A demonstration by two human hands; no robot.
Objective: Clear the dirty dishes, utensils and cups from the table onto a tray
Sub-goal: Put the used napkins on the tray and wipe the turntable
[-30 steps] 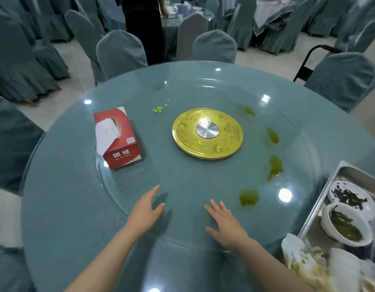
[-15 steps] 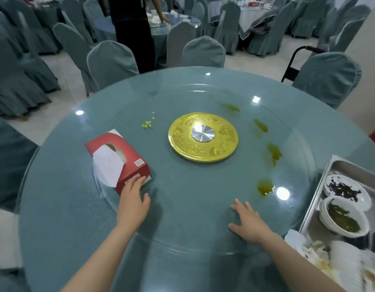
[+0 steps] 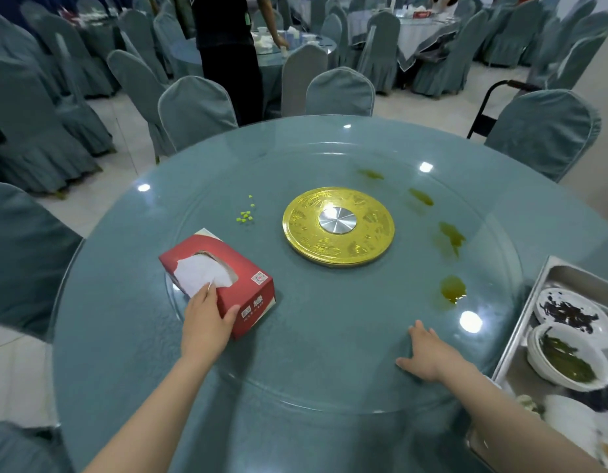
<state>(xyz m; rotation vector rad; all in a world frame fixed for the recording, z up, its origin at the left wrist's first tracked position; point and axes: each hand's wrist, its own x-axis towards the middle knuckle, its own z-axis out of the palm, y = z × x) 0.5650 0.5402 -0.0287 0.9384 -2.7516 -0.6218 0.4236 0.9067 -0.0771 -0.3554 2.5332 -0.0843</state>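
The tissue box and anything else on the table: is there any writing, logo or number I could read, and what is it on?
No text can be read for certain.
Red tissue box, top: a square QR-style code, no legible words.
Tissue box, near end: white characters and a small line under them, too blurred to read.
Gold centre disc: embossed patterns only, no letters clear.
Metal tray and its bowls: no writing visible.

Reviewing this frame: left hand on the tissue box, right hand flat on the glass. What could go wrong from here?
1. The right hand lies on the glass turntable; pulling a tissue might spin it and carry the red tissue box off.
2. Green sauce puddles sit near that hand, so a sweep could smear them.
3. The loose green bits may scatter if wiped carelessly by the left hand.
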